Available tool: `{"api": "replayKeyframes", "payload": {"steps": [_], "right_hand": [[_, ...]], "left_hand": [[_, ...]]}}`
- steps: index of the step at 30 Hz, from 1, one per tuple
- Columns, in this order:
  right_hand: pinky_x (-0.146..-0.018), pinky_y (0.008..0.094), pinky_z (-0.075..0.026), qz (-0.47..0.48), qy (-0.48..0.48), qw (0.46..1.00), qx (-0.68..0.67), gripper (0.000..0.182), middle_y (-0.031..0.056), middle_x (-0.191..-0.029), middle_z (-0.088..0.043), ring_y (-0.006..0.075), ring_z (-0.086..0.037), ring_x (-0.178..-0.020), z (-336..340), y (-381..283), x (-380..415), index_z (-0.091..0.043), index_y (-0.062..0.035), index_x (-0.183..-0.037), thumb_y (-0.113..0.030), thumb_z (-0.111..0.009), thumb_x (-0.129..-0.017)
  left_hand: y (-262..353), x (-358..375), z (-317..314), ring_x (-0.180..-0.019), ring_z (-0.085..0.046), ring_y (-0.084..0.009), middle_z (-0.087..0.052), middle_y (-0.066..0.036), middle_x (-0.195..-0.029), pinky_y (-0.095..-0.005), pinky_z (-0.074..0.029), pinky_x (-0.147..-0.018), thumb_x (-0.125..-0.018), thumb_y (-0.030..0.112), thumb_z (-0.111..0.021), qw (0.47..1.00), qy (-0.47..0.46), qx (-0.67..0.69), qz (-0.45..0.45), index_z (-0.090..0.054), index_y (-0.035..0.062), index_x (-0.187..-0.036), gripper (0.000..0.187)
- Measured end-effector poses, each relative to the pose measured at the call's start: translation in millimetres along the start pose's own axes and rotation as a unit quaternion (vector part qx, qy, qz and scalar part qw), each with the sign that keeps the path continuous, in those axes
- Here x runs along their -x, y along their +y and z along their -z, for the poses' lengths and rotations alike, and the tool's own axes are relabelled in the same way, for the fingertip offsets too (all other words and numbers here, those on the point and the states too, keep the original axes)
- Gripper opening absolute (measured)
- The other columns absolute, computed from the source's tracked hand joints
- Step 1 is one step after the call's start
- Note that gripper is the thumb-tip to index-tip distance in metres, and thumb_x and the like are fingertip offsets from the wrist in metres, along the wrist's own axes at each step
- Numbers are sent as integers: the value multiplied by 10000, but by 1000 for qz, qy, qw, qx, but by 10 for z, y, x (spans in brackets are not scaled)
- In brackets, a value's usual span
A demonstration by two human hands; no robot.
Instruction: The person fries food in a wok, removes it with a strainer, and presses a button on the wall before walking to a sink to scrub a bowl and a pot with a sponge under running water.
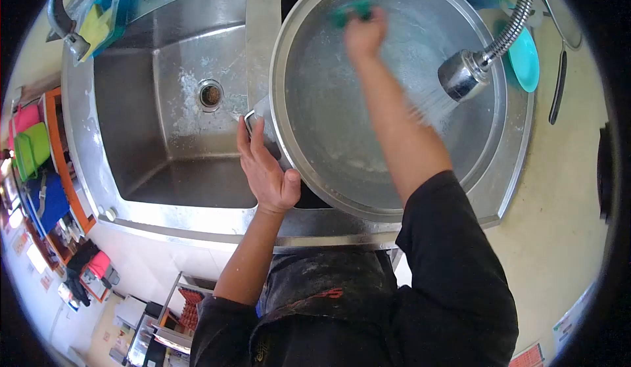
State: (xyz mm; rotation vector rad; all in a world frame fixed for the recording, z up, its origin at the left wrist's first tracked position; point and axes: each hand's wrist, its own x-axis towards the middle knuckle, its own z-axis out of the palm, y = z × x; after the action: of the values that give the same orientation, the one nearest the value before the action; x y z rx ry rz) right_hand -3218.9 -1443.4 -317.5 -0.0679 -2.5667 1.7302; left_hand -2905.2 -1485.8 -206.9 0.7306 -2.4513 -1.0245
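A large round metal pot (328, 137) with a wide rim lies over the right sink basin, with cloudy water inside. My right hand (365, 35) is closed on a green scouring pad (350, 13) and presses it near the far inner side of the pot; both are blurred by motion. My left hand (268, 173) rests against the pot's left outer side, fingers stretched out beside the metal loop handle (249, 122), thumb apart near the rim. A chrome spray head (462, 76) sends water down beside my right forearm.
The left sink basin (141, 117) has a drain (210, 95) and whitish residue. A faucet (69, 35) and a blue container with a yellow cloth (98, 32) stand at the upper left. To the right are a turquoise bowl (524, 61) and a black-handled utensil (559, 88).
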Motion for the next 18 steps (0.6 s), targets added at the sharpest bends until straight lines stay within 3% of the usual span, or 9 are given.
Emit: {"api": "replayKeyframes", "payload": {"steps": [2, 3, 4, 6, 9, 11, 14, 16, 18], "right_hand": [[-1010, 502, -468, 148, -115, 975, 115, 443, 304, -1191, -637, 479, -604, -1132, 63, -165, 895, -591, 61, -1250, 0, -650, -816], [-985, 472, -489, 185, -201, 956, 103, 348, 279, -1157, -657, 466, -616, -1113, 268, -150, 1206, -625, 51, -1195, -52, -623, -863], [-979, 473, -488, 122, -353, 924, 88, 391, 261, -1170, -655, 458, -613, -1123, 562, -203, 1408, -635, 3, -1228, -27, -625, -839], [-939, 475, -495, 157, -469, 867, 60, 390, 236, -1107, -664, 439, -630, -1076, 1029, -206, 1627, -637, -21, -1200, 10, -626, -812], [-892, 478, -503, 210, -470, 855, 66, 354, 216, -1022, -663, 411, -647, -995, 963, -403, 1412, -642, -27, -1141, 29, -641, -791], [-882, 472, -503, 281, -312, 907, -31, 248, 209, -1012, -650, 393, -640, -973, 489, -561, 1002, -631, -5, -1070, 18, -639, -823], [-796, 453, -487, 260, -37, 965, -9, 202, 168, -921, -621, 350, -617, -885, 537, -725, -249, -625, -57, -1003, -21, -644, -805], [-738, 440, -475, 229, 144, 963, 9, 173, 141, -860, -602, 321, -602, -826, 649, -876, -673, -622, -92, -958, -48, -648, -793], [-772, 456, -475, 209, 86, 973, 35, 150, 181, -907, -597, 355, -589, -879, 484, -937, -471, -611, -52, -987, -78, -637, -842]], "left_hand": [[16, 31, 10, -1420, -319, -506, -246, -371, -1549, -527, -287, -1110, -911, 790, -305, 1000, -3, 0, 4, -319, -7, -1531, 1010], [10, 38, 9, -1419, -320, -506, -244, -370, -1550, -529, -286, -1110, -912, 789, -303, 1000, -3, -1, 1, -320, -7, -1531, 1008], [2, 24, 2, -1419, -321, -505, -243, -369, -1551, -530, -285, -1110, -914, 787, -302, 1000, -2, -2, -4, -320, -7, -1530, 1006], [15, 23, 4, -1419, -319, -504, -247, -369, -1548, -528, -282, -1113, -917, 786, -293, 1000, -1, 5, -2, -321, -13, -1528, 1006], [3, 3, 1, -1426, -310, -501, -256, -370, -1544, -521, -277, -1119, -928, 778, -276, 1000, -1, 7, -17, -323, -26, -1522, 1001], [27, 35, 26, -1432, -301, -500, -263, -371, -1540, -517, -274, -1124, -937, 771, -266, 1000, -7, 5, -22, -325, -36, -1517, 996], [67, 5, 11, -1442, -283, -499, -280, -374, -1530, -518, -263, -1134, -958, 747, -253, 1000, -3, 2, -26, -319, -59, -1510, 980], [54, -9, 14, -1442, -282, -502, -279, -382, -1526, -519, -260, -1135, -963, 740, -252, 1000, -1, -5, -29, -315, -62, -1511, 973], [56, 4, -12, -1442, -280, -504, -285, -373, -1525, -522, -258, -1137, -971, 726, -249, 999, -3, 0, -34, -310, -69, -1511, 963]]}}
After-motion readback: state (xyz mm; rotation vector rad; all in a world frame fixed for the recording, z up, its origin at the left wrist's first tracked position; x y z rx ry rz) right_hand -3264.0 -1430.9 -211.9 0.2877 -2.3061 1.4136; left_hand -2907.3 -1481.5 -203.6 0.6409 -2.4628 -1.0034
